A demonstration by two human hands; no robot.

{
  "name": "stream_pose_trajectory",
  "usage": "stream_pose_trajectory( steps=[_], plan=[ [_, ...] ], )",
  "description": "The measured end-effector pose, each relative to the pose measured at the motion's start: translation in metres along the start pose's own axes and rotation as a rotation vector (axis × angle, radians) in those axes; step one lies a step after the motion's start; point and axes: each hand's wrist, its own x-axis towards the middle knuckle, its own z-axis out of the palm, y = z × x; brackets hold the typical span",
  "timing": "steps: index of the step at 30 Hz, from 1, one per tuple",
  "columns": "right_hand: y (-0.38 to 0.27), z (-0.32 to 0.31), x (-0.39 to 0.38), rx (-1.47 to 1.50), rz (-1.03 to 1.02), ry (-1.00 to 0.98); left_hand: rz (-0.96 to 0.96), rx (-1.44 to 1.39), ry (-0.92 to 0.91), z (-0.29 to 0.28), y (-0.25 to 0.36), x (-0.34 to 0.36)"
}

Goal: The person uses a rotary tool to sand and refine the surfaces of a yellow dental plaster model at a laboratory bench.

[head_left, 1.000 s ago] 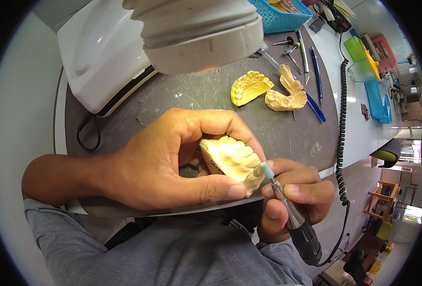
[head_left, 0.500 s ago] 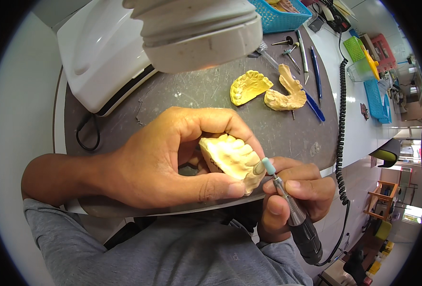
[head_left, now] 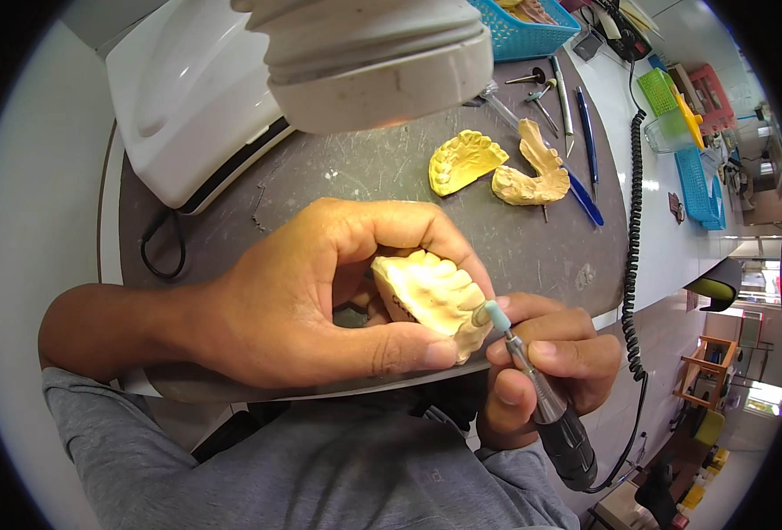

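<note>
Gripping the tooth model (head_left: 431,296) at frame centre, apparently to steady it, the left hand (head_left: 298,305) faces the right hand (head_left: 561,349), which pinches a drill (head_left: 546,402) pen-style, likely for control, its pale tip (head_left: 497,315) at the model's right edge.

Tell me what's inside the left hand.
The left hand holds a cast, some of its teeth showing. Its underside and the part behind the thumb are covered, so cannot be seen.

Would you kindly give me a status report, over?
Left hand gripping dental cast. Right hand holding handpiece, pale-green tip at cast's right end. Loose yellow cast beyond, clear of both hands.
</note>
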Motion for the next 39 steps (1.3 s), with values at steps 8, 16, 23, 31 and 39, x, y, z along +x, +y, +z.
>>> stream_pose_trajectory(
  steps=[8, 16, 23, 31, 39],
  plan=[
    [-0.012, 0.009, -0.001, -0.172, 0.174, 0.076, 0.029, 0.027, -0.007, -0.001, -0.001, 0.0],
    [-0.002, 0.005, -0.001, 0.002, 0.047, 0.054, 0.017, 0.026, 0.003, 0.0, 0.0, 0.001],
    [-0.011, 0.006, -0.003, -0.169, 0.148, 0.026, 0.014, 0.014, -0.002, 0.0, -0.002, 0.001],
    [-0.009, 0.005, -0.004, -0.155, 0.136, 0.036, 0.018, 0.019, -0.008, 0.0, -0.001, 0.001],
    [-0.003, 0.005, -0.001, -0.003, 0.045, 0.073, 0.003, 0.033, -0.001, 0.0, 0.001, 0.001]
  ],
)
